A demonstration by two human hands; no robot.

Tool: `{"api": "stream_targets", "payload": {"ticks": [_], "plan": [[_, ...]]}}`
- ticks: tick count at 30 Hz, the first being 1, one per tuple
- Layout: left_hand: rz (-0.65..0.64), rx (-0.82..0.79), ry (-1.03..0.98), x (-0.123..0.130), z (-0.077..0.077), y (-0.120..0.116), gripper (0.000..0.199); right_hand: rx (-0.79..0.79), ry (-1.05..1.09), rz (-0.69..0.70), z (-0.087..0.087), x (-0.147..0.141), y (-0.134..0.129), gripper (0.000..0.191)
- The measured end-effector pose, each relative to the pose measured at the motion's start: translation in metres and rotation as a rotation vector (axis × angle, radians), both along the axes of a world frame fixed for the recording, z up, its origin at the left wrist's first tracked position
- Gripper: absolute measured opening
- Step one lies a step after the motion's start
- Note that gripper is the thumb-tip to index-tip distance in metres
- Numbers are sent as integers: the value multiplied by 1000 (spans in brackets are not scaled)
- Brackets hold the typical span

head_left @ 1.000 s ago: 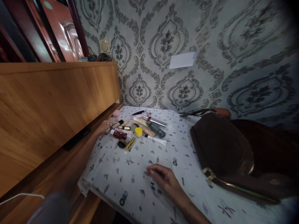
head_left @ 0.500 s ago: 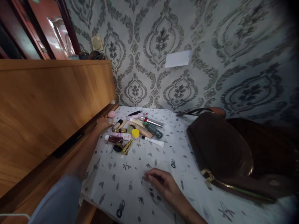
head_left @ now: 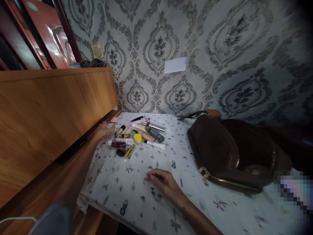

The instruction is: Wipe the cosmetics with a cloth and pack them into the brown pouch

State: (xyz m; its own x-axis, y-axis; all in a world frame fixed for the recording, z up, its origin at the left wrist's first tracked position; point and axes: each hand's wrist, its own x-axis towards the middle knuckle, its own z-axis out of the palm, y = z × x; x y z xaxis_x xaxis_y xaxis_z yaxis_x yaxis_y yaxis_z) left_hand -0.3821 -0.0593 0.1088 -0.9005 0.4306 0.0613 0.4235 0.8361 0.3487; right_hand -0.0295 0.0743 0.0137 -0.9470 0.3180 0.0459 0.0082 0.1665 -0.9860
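My left hand (head_left: 104, 130) reaches to the far left of the cloth-covered table, its fingers around a small pale flat item (head_left: 111, 125) too small to name. Just beyond it sits a pink makeup sponge (head_left: 114, 119). To its right lie a foundation bottle (head_left: 119, 131), a dark red bottle (head_left: 117, 144), a yellow-lidded jar (head_left: 137, 138), a gold lipstick tube (head_left: 129, 151), a green bottle (head_left: 155, 134), a silver tube (head_left: 154, 126) and a white tube (head_left: 155, 144). My right hand (head_left: 163, 182) rests nearer the front, fingers loosely curled and apart from the thumb, holding nothing visible.
A brown handbag (head_left: 215, 153) with a gold zip lies on the right of the table. A wooden cabinet panel (head_left: 61, 104) borders the left side. Behind is a patterned wall (head_left: 158, 88) with a white paper (head_left: 175, 65) on it. A blurred-out patch covers the lower right.
The view has shifted a little, so the table items and bag sit further left. My left hand has drawn back slightly from the sponge, the pale item at its fingers. My right hand keeps its pose.
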Motion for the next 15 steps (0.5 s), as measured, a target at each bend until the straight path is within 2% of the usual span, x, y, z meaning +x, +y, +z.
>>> {"api": "stream_targets", "payload": {"ticks": [2, 4, 5, 8, 10, 12, 15], "plan": [[-121, 63, 39, 30, 4, -7, 72, -14, 3, -37, -3, -1, 1, 43], [-433, 180, 60, 72, 0, -10, 67, 4, 8, -103, -5, -2, 3, 44], [-521, 200, 60, 96, -5, -10, 67, 32, 17, -137, -5, -2, 6, 47], [-664, 99, 76, 170, -23, -10, 73, 153, 67, -171, -5, 3, 17, 71], [-762, 16, 54, 206, -36, -9, 71, 266, 87, -91, -7, 8, 27, 91], [-866, -14, 18, 226, -46, -11, 66, 378, 63, -14, -10, 14, 35, 97], [-945, 65, -73, 226, -56, -17, 63, 505, 9, 30, -18, 18, 40, 94]]}}
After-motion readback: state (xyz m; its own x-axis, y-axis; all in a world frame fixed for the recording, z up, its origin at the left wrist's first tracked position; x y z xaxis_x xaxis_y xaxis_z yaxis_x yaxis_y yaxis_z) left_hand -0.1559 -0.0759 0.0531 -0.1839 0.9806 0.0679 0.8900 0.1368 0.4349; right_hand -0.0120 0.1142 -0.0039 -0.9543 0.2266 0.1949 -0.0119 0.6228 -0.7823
